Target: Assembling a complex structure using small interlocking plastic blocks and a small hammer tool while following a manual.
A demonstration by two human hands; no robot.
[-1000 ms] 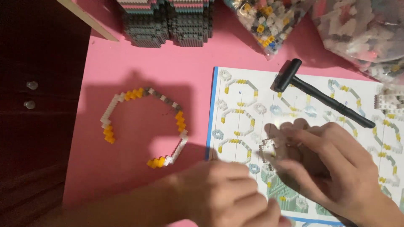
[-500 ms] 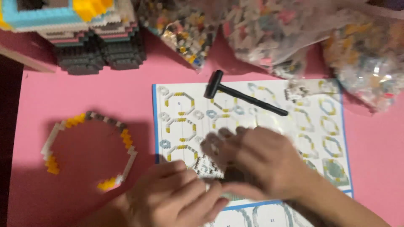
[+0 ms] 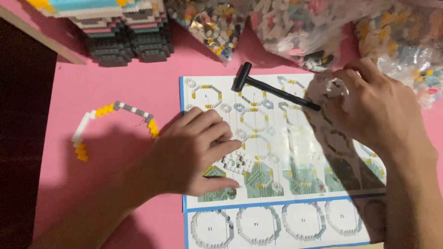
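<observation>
**Pink worktable: hands now parted over the instruction sheet**

The pink table [image 3: 129, 92] carries an instruction sheet [image 3: 277, 184], bags of small bricks [image 3: 295, 27] and a stacked brick model [image 3: 124, 41] at the far edge. A half second ago both hands were bunched together mid-sheet; they are now apart. The left hand [image 3: 194, 152] pins a small white brick assembly [image 3: 237, 161] to the sheet, fingers closed about it. The right hand [image 3: 374, 110] has gone to loose pieces beside the black hammer [image 3: 272, 87]; whether it pinches anything, I cannot tell. A part-built brick ring [image 3: 115, 127] lies untouched to the left.
</observation>
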